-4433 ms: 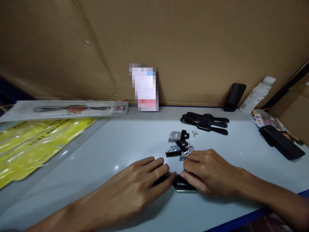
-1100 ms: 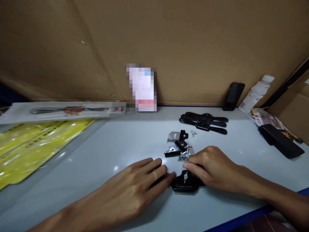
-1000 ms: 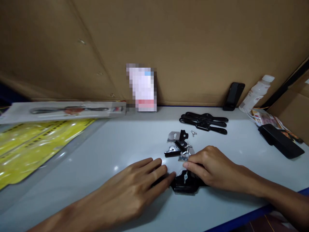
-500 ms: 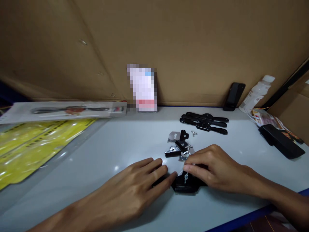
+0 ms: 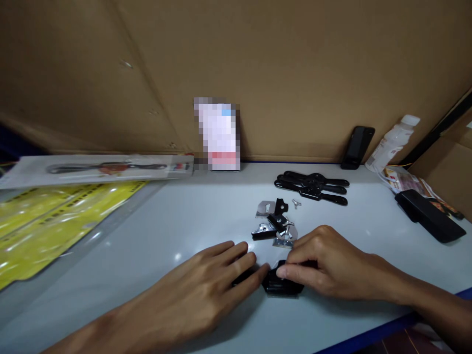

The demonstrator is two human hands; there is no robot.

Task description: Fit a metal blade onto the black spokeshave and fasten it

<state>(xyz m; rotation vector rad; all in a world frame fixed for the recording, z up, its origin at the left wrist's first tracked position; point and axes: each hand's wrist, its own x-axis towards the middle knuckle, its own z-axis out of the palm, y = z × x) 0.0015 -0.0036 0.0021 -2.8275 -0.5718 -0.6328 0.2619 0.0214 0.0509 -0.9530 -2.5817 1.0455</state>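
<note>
Black clamp (image 5: 280, 285) on counter (image 5: 206, 216): my left hand (image 5: 206, 290) flat, steadying its handle; right hand (image 5: 324, 263) fingers pinched over its top, apparently tightening the screw; next calls for firmer twisting.

Right hand (image 5: 324, 263): fingers (image 5: 295, 271) lowered over the black tool body (image 5: 280, 285), covering the wing screw exposed half a second earlier.

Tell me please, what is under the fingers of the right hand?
Under the right hand lies a black metal part flat on the white table. Only its left end shows; the rest, and any screw on it, is covered by the fingers.
</note>
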